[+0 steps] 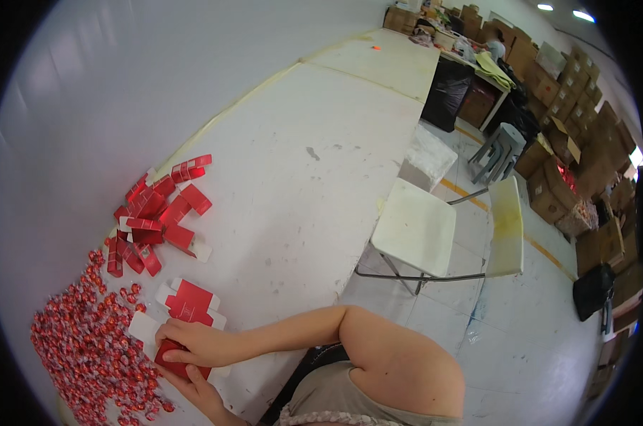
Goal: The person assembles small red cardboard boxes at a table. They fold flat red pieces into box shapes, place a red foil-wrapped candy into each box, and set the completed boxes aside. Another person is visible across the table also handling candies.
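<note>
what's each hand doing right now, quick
Left hand: under the small red box, supporting it from below.
Right hand: closed over the top of the same box.

arms: bare, no sleeves | top: grey-beige, sleeveless | hem: patterned trim | lap: black garment

One head-worn fisheye view looked steeply down from above the desk (321, 177), close over the near edge. It faced along the desk toward the far room; straight edges bowed at the rim.
</note>
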{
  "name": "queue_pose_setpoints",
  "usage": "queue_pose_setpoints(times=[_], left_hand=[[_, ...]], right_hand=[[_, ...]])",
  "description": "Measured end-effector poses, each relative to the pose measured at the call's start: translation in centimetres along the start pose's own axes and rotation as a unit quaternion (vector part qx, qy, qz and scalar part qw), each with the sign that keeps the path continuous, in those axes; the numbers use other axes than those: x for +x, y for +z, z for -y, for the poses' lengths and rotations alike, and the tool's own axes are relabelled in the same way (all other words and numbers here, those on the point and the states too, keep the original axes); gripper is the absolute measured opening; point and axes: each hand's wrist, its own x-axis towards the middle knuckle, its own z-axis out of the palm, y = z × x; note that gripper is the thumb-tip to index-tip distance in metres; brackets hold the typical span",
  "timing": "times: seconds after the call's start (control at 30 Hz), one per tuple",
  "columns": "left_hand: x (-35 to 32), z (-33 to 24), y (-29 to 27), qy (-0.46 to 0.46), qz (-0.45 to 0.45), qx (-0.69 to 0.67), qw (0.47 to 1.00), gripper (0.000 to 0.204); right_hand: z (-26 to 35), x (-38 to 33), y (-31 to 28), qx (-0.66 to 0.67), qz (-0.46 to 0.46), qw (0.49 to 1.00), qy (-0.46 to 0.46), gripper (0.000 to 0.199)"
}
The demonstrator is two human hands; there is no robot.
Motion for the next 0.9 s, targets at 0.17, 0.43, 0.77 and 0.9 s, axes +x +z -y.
queue_pose_setpoints(times=[0.17, 0.43, 0.77, 0.9], left_hand=[[-0.7, -2.3, -1.7, -0.017, 0.040, 0.042, 0.998, 0.064], [-0.7, -1.7, -1.4, -0.098, 0.085, -0.057, 0.990, 0.058], [-0.6, -1.4, -2.3, -0.024, 0.054, 0.025, 0.998, 0.069], [-1.1, -1.6, -3.1, -0.098, 0.033, 0.009, 0.995, 0.061]], right_hand=[[-1.6, -0.6, 2.1, -0.035, -0.009, 0.999, -0.028, 0.025], [-2.2, 0.9, 0.5, 0.270, 0.006, 0.950, 0.158, 0.017], [-3.5, 2.4, -0.7, 0.182, 0.125, 0.965, 0.140, 0.016], [-3.1, 0.9, -0.4, 0.135, 0.132, 0.981, 0.053, 0.017]])
